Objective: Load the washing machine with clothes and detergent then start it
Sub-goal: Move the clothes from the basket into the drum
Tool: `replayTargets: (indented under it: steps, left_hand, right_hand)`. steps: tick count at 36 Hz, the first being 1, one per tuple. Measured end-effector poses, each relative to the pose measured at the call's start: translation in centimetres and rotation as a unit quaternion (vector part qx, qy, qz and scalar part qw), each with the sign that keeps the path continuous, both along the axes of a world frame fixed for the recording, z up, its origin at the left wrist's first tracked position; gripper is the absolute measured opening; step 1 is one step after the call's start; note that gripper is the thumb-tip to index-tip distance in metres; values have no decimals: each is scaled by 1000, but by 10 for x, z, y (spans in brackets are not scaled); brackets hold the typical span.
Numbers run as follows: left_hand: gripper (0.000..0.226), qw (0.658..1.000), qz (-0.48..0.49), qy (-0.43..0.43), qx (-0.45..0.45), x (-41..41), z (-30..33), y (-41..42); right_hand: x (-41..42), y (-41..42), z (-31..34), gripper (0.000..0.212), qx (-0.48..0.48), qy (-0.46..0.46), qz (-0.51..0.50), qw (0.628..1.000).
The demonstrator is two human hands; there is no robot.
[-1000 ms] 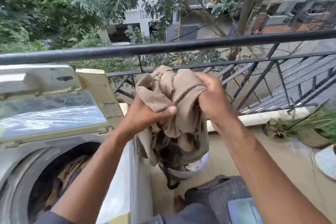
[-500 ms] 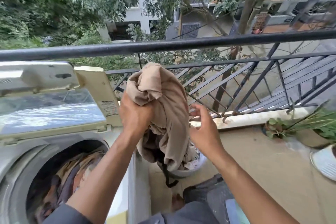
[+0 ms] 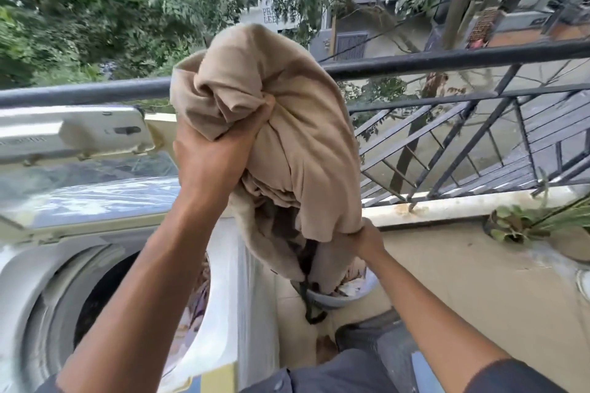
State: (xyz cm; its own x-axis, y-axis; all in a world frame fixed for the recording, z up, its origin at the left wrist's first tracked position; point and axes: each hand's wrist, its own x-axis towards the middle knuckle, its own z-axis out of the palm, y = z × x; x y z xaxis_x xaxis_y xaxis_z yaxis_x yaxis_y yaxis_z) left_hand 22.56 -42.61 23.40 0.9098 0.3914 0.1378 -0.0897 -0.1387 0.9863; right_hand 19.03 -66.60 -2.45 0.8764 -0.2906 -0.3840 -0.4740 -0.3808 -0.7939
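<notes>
Left hand [image 3: 220, 150] fists a bunch of the beige garment [image 3: 287, 124], held high just right of the washing machine [image 3: 95, 265]; right hand [image 3: 367, 238] pinches its lower hem above the basket [image 3: 344, 297]. Drum open, lid up. Best gather the trailing dark strap before swinging left, so nothing snags the rim.

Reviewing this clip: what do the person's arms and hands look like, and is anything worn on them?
Both forearms are bare. The left hand and right hand wear no gloves, and no rings, watch or bracelet show. A dark grey sleeve edge appears at the right upper arm, another at the left, bottom of frame.
</notes>
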Motion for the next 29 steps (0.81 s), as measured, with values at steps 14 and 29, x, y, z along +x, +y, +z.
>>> replayTargets:
  steps: [14,29]
  left_hand:
    - [62,969,-60,82,227,-11,-39,-8]
    - [104,962,-234,55,133,0,-73,-14]
  right_hand:
    - [22,-24,181,18,158,-231,-110,954]
    - [4,47,237,43,127,-237,205,941]
